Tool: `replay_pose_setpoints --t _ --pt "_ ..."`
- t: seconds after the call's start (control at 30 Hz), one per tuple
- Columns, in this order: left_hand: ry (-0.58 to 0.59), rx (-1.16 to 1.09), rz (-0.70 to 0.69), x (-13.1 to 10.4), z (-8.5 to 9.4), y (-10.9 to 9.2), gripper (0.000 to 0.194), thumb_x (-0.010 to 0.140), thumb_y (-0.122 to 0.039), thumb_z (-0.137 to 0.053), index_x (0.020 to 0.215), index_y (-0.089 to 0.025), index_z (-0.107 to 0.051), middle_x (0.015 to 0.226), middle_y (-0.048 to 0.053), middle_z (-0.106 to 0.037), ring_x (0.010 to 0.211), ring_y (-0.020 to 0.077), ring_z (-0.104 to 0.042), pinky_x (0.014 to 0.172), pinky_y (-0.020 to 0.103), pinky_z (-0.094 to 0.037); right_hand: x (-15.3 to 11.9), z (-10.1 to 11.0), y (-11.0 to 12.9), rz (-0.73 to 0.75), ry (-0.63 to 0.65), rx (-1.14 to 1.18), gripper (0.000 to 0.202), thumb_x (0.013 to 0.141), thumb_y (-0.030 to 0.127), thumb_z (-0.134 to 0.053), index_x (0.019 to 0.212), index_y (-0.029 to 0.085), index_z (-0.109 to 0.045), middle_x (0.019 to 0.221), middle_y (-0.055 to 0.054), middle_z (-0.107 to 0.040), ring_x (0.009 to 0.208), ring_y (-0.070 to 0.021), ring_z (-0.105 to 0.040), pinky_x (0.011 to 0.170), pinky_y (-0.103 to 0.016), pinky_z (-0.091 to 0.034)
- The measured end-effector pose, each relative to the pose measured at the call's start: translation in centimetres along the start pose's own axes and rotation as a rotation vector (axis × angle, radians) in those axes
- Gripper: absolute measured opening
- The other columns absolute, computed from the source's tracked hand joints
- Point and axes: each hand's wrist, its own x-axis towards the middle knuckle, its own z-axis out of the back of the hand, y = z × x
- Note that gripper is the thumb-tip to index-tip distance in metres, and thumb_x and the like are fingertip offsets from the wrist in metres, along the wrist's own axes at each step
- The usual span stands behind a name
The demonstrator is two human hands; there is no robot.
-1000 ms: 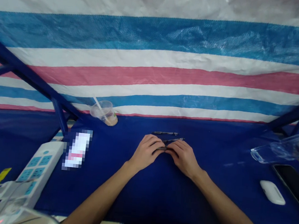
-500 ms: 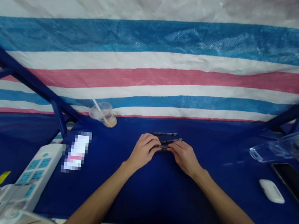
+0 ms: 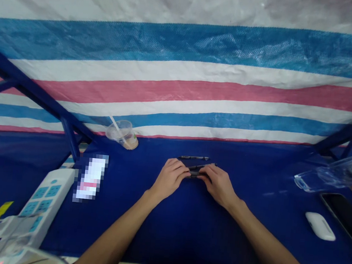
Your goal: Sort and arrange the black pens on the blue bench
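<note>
At the blue table, the left hand and right hand pinch one dark pen between closed fingertips, nearer than two other pens, apparently handling it jointly, which calls for steady, matched grips next.

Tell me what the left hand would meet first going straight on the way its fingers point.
Along the dark pen it grips, the left hand would likely meet the right hand first, though depth is unclear from this one view.
</note>
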Motion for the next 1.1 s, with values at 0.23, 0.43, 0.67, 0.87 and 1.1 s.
replay_pose_setpoints --t 0.23,0.43,0.67,0.87,1.1 --pt "-0.093 -0.004 -0.031 0.0 0.2 -0.1 0.016 0.101 -0.032 -0.063 0.110 -0.022 -0.072 0.096 0.005 -0.073 0.093 0.0201 -0.064 0.090 0.041 -0.048 0.1 0.0 0.2 -0.027 -0.032 0.055 0.014 0.103 0.027 -0.056 0.102 0.022 -0.069 0.093 -0.007 -0.073 0.082 -0.0214 -0.069 0.077 -0.034 -0.055" --pt "-0.006 -0.008 -0.004 0.2 0.4 -0.4 0.023 0.106 -0.029 -0.052 0.097 -0.019 -0.071 0.089 0.004 -0.073 0.086 0.0199 -0.063 0.088 0.041 -0.047 0.2 0.3 0.5 -0.059 -0.068 0.080 0.010 0.101 0.025 -0.059 0.097 0.022 -0.067 0.088 -0.006 -0.070 0.078 -0.0204 -0.067 0.069 -0.032 -0.054" --pt "-0.046 -0.007 -0.043 0.1 0.0 -0.3 0.025 0.105 -0.031 -0.053 0.092 -0.019 -0.071 0.084 0.003 -0.073 0.080 0.0191 -0.062 0.086 0.041 -0.047 0.1 0.2 -0.1 -0.063 -0.038 0.106 0.014 0.101 0.028 -0.061 0.096 0.023 -0.073 0.088 -0.005 -0.074 0.078 -0.0208 -0.069 0.073 -0.034 -0.053" --pt "-0.059 -0.004 -0.027 0.2 0.5 -0.4 0.026 0.105 -0.028 -0.052 0.089 -0.019 -0.069 0.081 0.003 -0.071 0.079 0.0189 -0.061 0.087 0.041 -0.046 0.2 0.7 0.1 -0.094 -0.083 0.138 0.020 0.095 0.043 -0.071 0.094 0.024 -0.077 0.086 -0.005 -0.077 0.073 -0.0205 -0.068 0.073 -0.036 -0.051" --pt "-0.154 -0.026 0.044 -0.1 0.6 0.0 0.026 0.105 -0.028 -0.049 0.090 -0.019 -0.068 0.085 0.004 -0.070 0.082 0.0192 -0.062 0.088 0.041 -0.047 1.0 2.2 0.8 -0.490 -0.084 0.785 0.049 0.102 0.059 -0.048 0.100 0.019 -0.076 0.076 -0.007 -0.074 0.064 -0.0211 -0.064 0.060 -0.034 -0.051"
